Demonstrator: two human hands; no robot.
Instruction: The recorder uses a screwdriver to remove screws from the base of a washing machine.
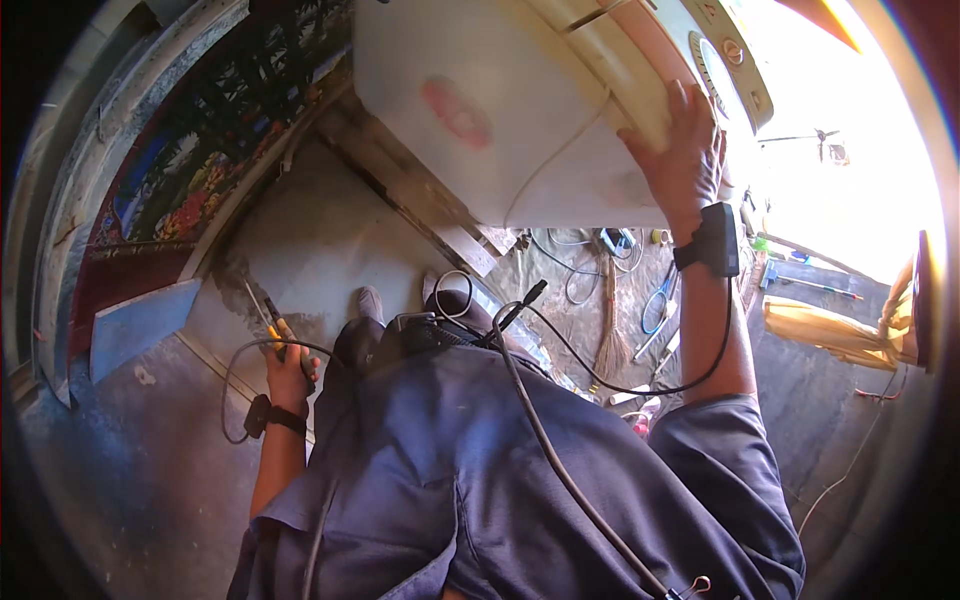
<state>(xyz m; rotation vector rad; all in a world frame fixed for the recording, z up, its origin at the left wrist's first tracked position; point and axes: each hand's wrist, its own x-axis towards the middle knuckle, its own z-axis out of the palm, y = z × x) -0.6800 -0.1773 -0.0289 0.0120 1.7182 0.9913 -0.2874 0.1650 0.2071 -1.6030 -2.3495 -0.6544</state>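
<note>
My left hand (291, 372) hangs low at the left, its fingers wrapped round a screwdriver (271, 329) with a yellow and black grip and a thin metal shaft pointing away from me. A second slim, dark tool seems to lie beside it; its kind is unclear. Farther off, my right hand (682, 158) rests on the top edge of a white washing machine (560, 165), thumb spread from the fingers, fingertips near the control panel (722, 70) with its knobs. A thin pale wire (562, 150) runs down the machine's side, which bears a faded red oval mark.
A wooden frame (400, 190) lies beneath the machine. On the floor are a broom (612, 350), coiled cables and a blue loop (654, 308). At the left stands a panel with a colourful picture (185, 200); yellow cloth (830, 330) hangs at the right. Dark cables cross my body.
</note>
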